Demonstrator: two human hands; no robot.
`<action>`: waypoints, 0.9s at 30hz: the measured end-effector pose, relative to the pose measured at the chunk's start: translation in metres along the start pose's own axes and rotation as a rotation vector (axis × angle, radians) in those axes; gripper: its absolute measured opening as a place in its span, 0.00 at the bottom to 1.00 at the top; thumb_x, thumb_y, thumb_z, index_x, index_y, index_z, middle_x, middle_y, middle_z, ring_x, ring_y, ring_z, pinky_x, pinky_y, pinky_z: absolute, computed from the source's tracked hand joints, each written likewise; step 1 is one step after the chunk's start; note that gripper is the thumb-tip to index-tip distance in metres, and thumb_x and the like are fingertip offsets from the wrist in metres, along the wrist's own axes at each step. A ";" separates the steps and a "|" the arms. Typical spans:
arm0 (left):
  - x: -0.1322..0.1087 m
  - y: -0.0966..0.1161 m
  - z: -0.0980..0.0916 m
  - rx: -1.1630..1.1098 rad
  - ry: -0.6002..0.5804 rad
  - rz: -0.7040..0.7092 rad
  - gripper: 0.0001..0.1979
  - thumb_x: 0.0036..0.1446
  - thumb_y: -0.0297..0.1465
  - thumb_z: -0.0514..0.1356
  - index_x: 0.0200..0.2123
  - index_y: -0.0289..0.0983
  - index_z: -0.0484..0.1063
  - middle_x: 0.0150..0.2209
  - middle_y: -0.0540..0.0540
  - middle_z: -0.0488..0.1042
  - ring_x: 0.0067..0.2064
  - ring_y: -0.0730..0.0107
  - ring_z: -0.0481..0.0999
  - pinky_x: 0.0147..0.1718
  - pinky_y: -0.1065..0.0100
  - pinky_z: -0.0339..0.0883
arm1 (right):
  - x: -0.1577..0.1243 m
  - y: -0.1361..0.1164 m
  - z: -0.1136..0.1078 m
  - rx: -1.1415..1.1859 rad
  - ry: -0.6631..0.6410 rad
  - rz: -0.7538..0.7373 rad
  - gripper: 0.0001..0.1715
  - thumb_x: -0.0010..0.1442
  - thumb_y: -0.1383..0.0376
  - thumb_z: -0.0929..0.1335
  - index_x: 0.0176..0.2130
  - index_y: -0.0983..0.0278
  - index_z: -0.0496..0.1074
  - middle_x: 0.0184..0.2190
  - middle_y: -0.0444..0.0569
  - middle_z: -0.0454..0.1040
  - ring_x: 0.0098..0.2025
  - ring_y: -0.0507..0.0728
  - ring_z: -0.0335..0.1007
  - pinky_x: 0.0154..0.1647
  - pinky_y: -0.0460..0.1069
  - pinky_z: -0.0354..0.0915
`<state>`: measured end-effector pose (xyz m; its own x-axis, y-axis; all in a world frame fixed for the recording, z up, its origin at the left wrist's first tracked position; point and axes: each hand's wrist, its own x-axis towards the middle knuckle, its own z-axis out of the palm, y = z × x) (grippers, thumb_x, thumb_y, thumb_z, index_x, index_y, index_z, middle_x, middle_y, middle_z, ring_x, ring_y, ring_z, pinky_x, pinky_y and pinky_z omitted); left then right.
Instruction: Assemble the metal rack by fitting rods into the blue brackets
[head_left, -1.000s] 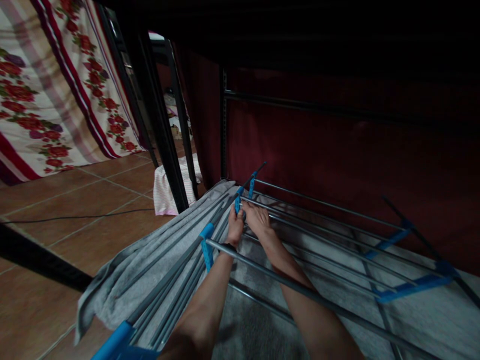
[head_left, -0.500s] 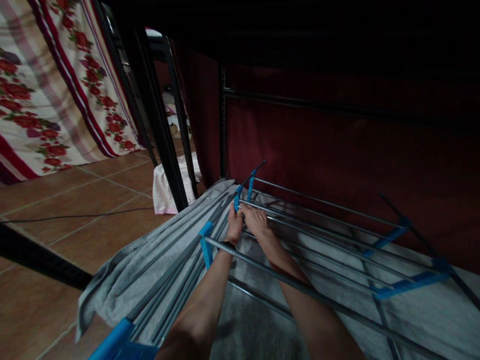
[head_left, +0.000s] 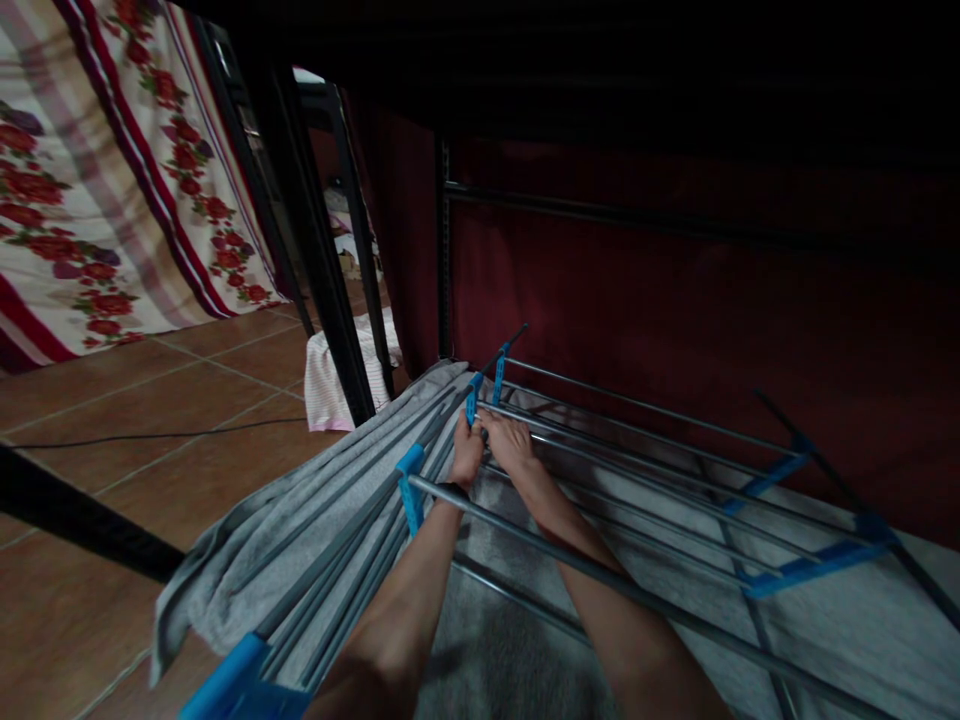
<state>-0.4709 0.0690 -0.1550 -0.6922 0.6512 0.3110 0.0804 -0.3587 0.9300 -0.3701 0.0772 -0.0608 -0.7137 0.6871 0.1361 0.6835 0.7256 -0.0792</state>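
Note:
A drying rack of grey metal rods (head_left: 645, 597) and blue plastic brackets (head_left: 410, 490) lies on a grey blanket (head_left: 510, 650). Both my arms reach in between its rods to the far left part of the rack. My left hand (head_left: 466, 455) is closed just under a blue bracket (head_left: 472, 398), gripping the rack there. Right beside it, my right hand (head_left: 508, 440) has its fingers curled over the end of a rod near the same bracket. The exact spot under my fingertips is hidden. More rods (head_left: 360, 545) lie bunched on the left.
Black metal posts (head_left: 322, 250) and a dark shelf or bunk overhead (head_left: 600, 70) frame the space. A dark red cloth (head_left: 637, 290) hangs behind. Leftward are a tiled floor (head_left: 225, 370), a black cable (head_left: 187, 433), a white striped cloth (head_left: 330, 380) and a flowered curtain (head_left: 112, 200).
The view shifts very slightly. Both hands stay at the same bracket, and the rack keeps its place on the blanket.

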 end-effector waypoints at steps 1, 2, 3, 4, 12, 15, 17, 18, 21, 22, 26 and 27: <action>0.000 0.000 0.000 0.003 0.000 0.003 0.12 0.59 0.29 0.56 0.46 0.36 0.72 0.46 0.42 0.74 0.49 0.62 0.73 0.58 0.59 0.62 | 0.000 0.000 0.000 0.002 0.000 0.000 0.27 0.74 0.65 0.52 0.64 0.57 0.64 0.58 0.52 0.75 0.53 0.58 0.74 0.52 0.52 0.66; 0.000 0.000 0.000 0.003 0.001 0.005 0.12 0.58 0.29 0.56 0.45 0.36 0.72 0.45 0.43 0.74 0.48 0.62 0.73 0.57 0.59 0.63 | 0.000 0.000 0.000 0.006 0.000 -0.003 0.27 0.74 0.64 0.51 0.64 0.57 0.64 0.58 0.51 0.75 0.53 0.58 0.74 0.52 0.51 0.66; 0.000 0.000 0.000 0.001 -0.001 0.006 0.12 0.58 0.29 0.56 0.45 0.36 0.71 0.44 0.43 0.74 0.47 0.62 0.73 0.56 0.60 0.63 | 0.000 0.001 0.000 0.010 -0.001 -0.008 0.27 0.74 0.64 0.51 0.64 0.57 0.64 0.57 0.51 0.75 0.53 0.57 0.74 0.53 0.51 0.65; 0.000 0.000 0.000 -0.003 -0.003 0.006 0.12 0.58 0.29 0.56 0.45 0.37 0.71 0.43 0.43 0.73 0.46 0.62 0.73 0.55 0.60 0.63 | 0.000 0.001 -0.001 0.016 -0.002 -0.013 0.27 0.74 0.64 0.51 0.64 0.57 0.64 0.58 0.51 0.75 0.54 0.57 0.74 0.53 0.51 0.65; 0.001 0.007 -0.003 0.007 -0.016 -0.002 0.08 0.55 0.28 0.57 0.40 0.37 0.71 0.39 0.46 0.73 0.43 0.65 0.71 0.52 0.64 0.64 | 0.001 0.003 -0.008 0.015 -0.023 -0.037 0.26 0.73 0.64 0.52 0.63 0.56 0.65 0.57 0.52 0.76 0.53 0.57 0.75 0.52 0.52 0.65; 0.002 0.008 -0.005 -0.019 -0.009 -0.039 0.07 0.54 0.28 0.58 0.38 0.38 0.70 0.36 0.48 0.72 0.40 0.67 0.70 0.48 0.67 0.64 | 0.001 0.002 -0.008 -0.014 -0.029 -0.036 0.26 0.73 0.63 0.52 0.62 0.56 0.66 0.53 0.53 0.78 0.51 0.58 0.76 0.50 0.52 0.65; 0.003 0.006 -0.007 -0.038 -0.005 -0.065 0.07 0.53 0.28 0.58 0.38 0.38 0.69 0.35 0.49 0.71 0.38 0.68 0.69 0.46 0.68 0.64 | 0.001 0.003 -0.007 -0.028 -0.032 -0.035 0.26 0.74 0.63 0.51 0.61 0.56 0.66 0.52 0.53 0.78 0.50 0.58 0.76 0.50 0.52 0.65; 0.004 0.005 -0.008 -0.052 -0.006 -0.069 0.07 0.52 0.28 0.58 0.37 0.38 0.69 0.35 0.50 0.70 0.38 0.68 0.69 0.45 0.68 0.64 | 0.001 0.003 -0.006 -0.032 -0.032 -0.039 0.26 0.74 0.63 0.51 0.61 0.56 0.66 0.52 0.52 0.78 0.49 0.58 0.76 0.49 0.52 0.65; 0.003 0.001 -0.009 -0.121 -0.020 -0.044 0.05 0.54 0.30 0.56 0.35 0.38 0.69 0.35 0.49 0.69 0.39 0.68 0.69 0.43 0.69 0.65 | 0.002 0.004 -0.003 -0.035 -0.033 -0.047 0.24 0.74 0.62 0.51 0.60 0.55 0.65 0.53 0.51 0.78 0.49 0.58 0.76 0.49 0.53 0.65; 0.003 0.001 -0.009 -0.140 -0.021 -0.038 0.05 0.55 0.31 0.55 0.34 0.38 0.69 0.35 0.49 0.69 0.39 0.68 0.69 0.44 0.69 0.65 | 0.002 0.004 -0.002 -0.035 -0.031 -0.049 0.24 0.74 0.61 0.51 0.60 0.55 0.66 0.53 0.51 0.78 0.49 0.58 0.76 0.48 0.53 0.65; -0.001 0.005 -0.006 -0.122 0.015 -0.099 0.08 0.59 0.36 0.57 0.38 0.38 0.69 0.38 0.48 0.72 0.45 0.66 0.72 0.50 0.67 0.65 | 0.001 0.005 -0.002 -0.033 -0.016 -0.055 0.25 0.75 0.61 0.49 0.59 0.57 0.66 0.52 0.51 0.78 0.48 0.58 0.76 0.47 0.52 0.65; -0.002 0.008 -0.006 -0.106 0.021 -0.124 0.10 0.60 0.37 0.58 0.40 0.38 0.70 0.40 0.47 0.72 0.47 0.65 0.72 0.52 0.67 0.64 | 0.000 0.005 -0.002 -0.033 -0.015 -0.056 0.26 0.75 0.62 0.49 0.59 0.57 0.67 0.52 0.51 0.78 0.49 0.58 0.76 0.47 0.52 0.65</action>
<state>-0.4730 0.0608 -0.1497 -0.7074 0.6807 0.1902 -0.0817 -0.3461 0.9346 -0.3664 0.0808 -0.0588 -0.7533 0.6458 0.1245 0.6466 0.7618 -0.0393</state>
